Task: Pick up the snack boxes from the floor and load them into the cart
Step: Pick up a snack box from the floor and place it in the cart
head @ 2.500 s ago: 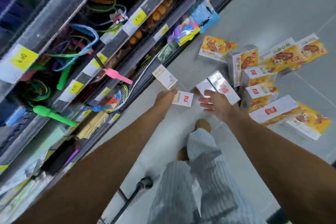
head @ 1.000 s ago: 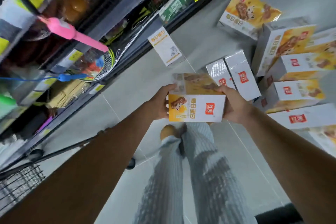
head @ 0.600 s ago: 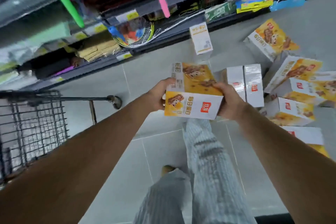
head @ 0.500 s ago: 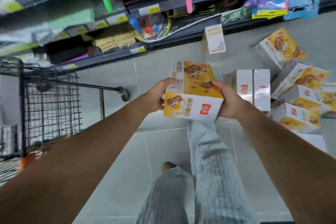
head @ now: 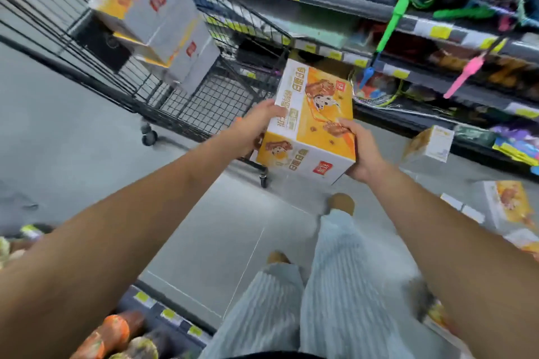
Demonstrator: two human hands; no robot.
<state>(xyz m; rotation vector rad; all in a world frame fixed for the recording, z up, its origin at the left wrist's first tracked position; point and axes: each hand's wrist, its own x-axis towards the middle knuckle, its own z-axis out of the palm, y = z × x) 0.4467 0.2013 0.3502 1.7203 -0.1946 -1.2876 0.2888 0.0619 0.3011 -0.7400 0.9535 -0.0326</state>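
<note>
I hold an orange and white snack box in the air between both hands, just beside the near right corner of the black wire cart. My left hand grips its left side and my right hand grips its right bottom corner. Two stacked snack boxes lie inside the cart at the upper left. More snack boxes lie on the floor at the right: one by the shelf base, others near the right edge.
Store shelves with yellow price tags, hanging toys and packets run along the top and right. Another shelf with orange goods sits at the bottom left. Grey tiled floor lies between. My striped trousers and brown shoes are below the box.
I have turned left with the box held in both hands. The cart, earlier at the far left edge, now fills the upper left, and the floor boxes have slid to the right edge.
</note>
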